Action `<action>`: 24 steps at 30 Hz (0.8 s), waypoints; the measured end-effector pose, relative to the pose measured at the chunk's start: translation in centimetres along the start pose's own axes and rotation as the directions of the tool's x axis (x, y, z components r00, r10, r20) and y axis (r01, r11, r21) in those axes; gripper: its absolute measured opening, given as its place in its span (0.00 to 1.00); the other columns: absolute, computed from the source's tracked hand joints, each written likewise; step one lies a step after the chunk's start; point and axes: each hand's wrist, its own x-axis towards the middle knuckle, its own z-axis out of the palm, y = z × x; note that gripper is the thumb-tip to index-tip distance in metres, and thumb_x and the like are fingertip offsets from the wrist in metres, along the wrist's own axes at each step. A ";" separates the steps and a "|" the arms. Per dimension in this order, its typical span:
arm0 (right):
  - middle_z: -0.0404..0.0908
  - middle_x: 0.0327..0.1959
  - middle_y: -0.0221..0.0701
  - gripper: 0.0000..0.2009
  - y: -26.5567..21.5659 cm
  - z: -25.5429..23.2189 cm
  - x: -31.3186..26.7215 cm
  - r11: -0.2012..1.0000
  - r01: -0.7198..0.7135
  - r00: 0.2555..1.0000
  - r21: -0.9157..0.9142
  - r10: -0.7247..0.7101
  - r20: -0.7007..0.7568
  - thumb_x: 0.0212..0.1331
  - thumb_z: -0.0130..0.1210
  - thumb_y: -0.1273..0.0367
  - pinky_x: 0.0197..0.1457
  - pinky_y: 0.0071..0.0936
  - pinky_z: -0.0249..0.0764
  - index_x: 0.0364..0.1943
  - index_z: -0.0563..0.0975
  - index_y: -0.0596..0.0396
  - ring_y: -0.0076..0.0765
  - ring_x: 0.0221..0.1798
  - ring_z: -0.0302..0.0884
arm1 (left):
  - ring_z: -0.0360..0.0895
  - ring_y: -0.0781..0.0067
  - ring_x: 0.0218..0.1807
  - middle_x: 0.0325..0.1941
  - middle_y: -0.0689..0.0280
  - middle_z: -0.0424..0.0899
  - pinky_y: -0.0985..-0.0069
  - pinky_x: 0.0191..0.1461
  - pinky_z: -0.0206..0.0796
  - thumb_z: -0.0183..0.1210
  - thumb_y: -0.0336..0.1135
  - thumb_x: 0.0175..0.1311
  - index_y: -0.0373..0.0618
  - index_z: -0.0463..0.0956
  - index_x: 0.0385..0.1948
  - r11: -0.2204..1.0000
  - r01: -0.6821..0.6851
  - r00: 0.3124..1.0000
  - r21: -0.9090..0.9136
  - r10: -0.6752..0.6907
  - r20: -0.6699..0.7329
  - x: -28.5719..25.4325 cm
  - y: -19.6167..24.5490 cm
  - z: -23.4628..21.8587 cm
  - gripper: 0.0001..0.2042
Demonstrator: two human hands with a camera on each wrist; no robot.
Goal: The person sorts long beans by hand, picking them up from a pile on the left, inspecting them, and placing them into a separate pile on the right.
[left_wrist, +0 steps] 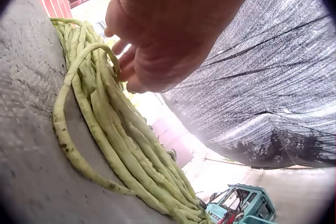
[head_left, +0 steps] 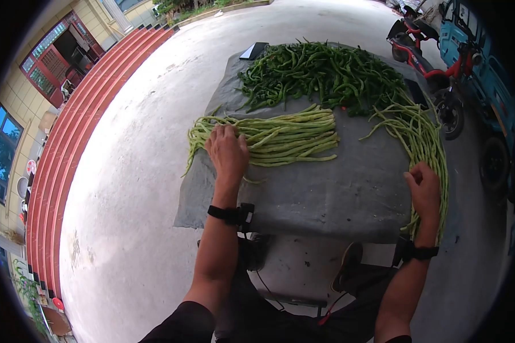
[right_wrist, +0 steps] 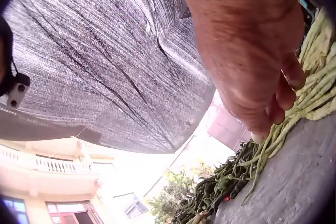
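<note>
A bundle of pale green yardlong beans [head_left: 297, 132] lies lengthwise on a grey sheet [head_left: 320, 194], its right ends roughly even. My left hand [head_left: 229, 153] rests over the bundle's left part, fingers bent loosely downward. In the left wrist view one bean [left_wrist: 62, 124] with brown spots loops out from the bundle up to the fingertips [left_wrist: 126, 71]. On the right lies a second, looser pile of yardlong beans [head_left: 424, 134]. My right hand [head_left: 426, 191] is at this pile's near left side, fingers loosely curled; its fingertips overlap the beans in the right wrist view.
Long green peppers [head_left: 326, 74] are heaped across the far side of the sheet. A phone [head_left: 254, 51] lies at the far left, another dark flat object [head_left: 416, 93] at the right. Beyond stand a red electric bike [head_left: 420, 51] and a blue three-wheeler [head_left: 483, 80]; red steps [head_left: 97, 103] run along the left.
</note>
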 end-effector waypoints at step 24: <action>0.81 0.26 0.33 0.08 -1.8 1.4 0.2 0.995 0.013 0.999 0.095 -0.017 0.035 0.63 0.70 0.74 0.38 0.33 0.75 0.36 0.79 0.59 0.30 0.30 0.79 | 0.83 0.78 0.49 0.47 0.66 0.86 0.75 0.53 0.76 0.63 0.21 0.74 0.39 0.82 0.47 0.544 -0.075 0.983 -0.836 -0.099 -0.153 0.3 4.4 -4.7 0.06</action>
